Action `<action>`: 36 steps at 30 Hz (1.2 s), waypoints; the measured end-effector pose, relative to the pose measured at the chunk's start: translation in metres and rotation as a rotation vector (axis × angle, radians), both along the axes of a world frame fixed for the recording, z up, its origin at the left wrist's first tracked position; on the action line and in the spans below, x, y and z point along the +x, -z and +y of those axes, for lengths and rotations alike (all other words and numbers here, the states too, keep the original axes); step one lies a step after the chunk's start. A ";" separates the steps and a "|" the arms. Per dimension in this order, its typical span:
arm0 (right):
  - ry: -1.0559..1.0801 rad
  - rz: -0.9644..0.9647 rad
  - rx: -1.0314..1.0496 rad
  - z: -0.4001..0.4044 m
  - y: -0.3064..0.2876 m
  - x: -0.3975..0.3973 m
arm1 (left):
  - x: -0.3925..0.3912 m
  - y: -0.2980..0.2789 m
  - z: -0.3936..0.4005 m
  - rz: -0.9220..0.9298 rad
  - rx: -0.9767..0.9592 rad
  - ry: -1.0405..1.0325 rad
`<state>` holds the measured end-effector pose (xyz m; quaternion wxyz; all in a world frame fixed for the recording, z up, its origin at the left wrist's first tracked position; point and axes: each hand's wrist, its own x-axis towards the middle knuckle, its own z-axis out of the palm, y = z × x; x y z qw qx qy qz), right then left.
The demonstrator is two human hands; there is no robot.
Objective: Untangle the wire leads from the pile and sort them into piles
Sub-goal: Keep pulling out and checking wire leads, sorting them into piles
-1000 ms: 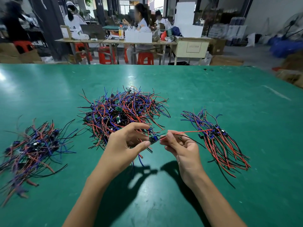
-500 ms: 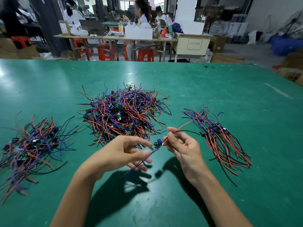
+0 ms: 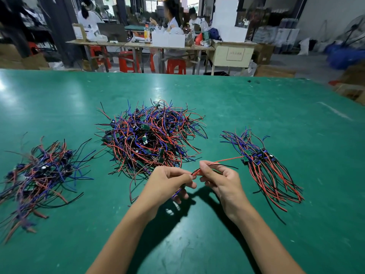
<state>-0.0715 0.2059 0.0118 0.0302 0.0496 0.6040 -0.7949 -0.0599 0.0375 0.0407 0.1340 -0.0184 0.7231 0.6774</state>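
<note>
A moment ago the little blue module showed between my hands; now my left hand (image 3: 167, 181) has curled over it, fingers closed round that end, blue wires trailing below. My right hand (image 3: 221, 179) pinches the red and black leads (image 3: 223, 161), which stretch toward the combed pile (image 3: 264, 167) at right of frame. The piece looks free of the tangled pile (image 3: 150, 135) at centre, so I judge it ready to lay down, probably right.
</note>
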 end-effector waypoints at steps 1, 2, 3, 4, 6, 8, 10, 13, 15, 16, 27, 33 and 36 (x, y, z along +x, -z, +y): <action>-0.004 -0.003 -0.015 0.001 0.000 -0.001 | -0.001 0.001 0.001 0.008 -0.009 -0.018; -0.008 0.000 -0.023 0.001 -0.001 -0.001 | -0.002 0.002 0.001 0.016 -0.014 -0.035; -0.006 0.006 -0.026 0.001 -0.001 -0.002 | -0.002 0.003 0.000 0.025 -0.016 -0.048; 0.002 0.012 -0.023 0.001 -0.001 -0.002 | -0.002 0.004 0.000 0.036 -0.019 -0.056; 0.021 0.023 0.009 0.000 0.000 -0.002 | -0.002 0.005 -0.001 0.063 -0.035 -0.066; 0.036 0.037 0.041 0.001 0.001 -0.002 | -0.001 0.006 0.000 0.098 -0.060 -0.079; 0.045 0.042 0.040 0.001 0.002 -0.001 | 0.000 0.006 0.001 0.138 -0.060 -0.090; 0.048 0.040 0.024 0.000 0.002 -0.001 | -0.001 0.006 0.003 0.184 -0.068 -0.085; 0.051 0.042 0.021 -0.001 0.002 -0.002 | -0.001 0.007 0.003 0.214 -0.098 -0.071; 0.050 0.045 0.024 -0.002 0.002 -0.002 | -0.001 0.008 0.003 0.224 -0.109 -0.066; -0.022 0.173 0.196 -0.013 0.007 0.002 | -0.006 0.015 0.005 0.255 -0.053 -0.093; 0.052 0.299 0.411 -0.034 0.020 0.008 | -0.003 0.019 0.014 0.233 0.070 -0.099; 0.082 0.290 0.391 -0.039 0.023 0.009 | -0.004 0.018 0.015 0.241 0.106 -0.071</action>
